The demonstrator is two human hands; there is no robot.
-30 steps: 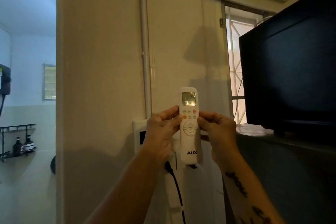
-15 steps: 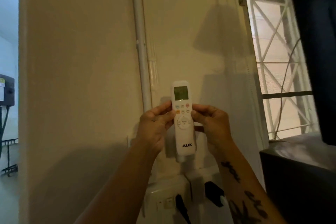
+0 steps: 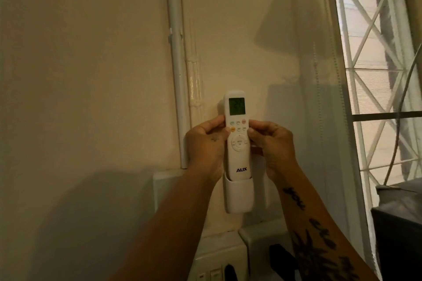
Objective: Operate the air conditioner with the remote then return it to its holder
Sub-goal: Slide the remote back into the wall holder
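A white AUX remote (image 3: 238,134) with a green-lit screen stands upright against the cream wall. Its lower end sits inside a white wall-mounted holder (image 3: 238,194). My left hand (image 3: 205,146) grips the remote's left edge at the button rows. My right hand (image 3: 271,143) pinches its right edge at the same height. Thumbs and fingertips of both hands touch the remote. No air conditioner is in view.
A white conduit pipe (image 3: 177,64) runs down the wall left of the remote. White switch and socket plates (image 3: 219,260) with a black plug sit below the holder. A barred window (image 3: 379,75) is at right, with a dark surface (image 3: 399,223) beneath it.
The view has moved closer and downward. The remote has come down so its bottom end now sits in the holder; both hands keep their grip.
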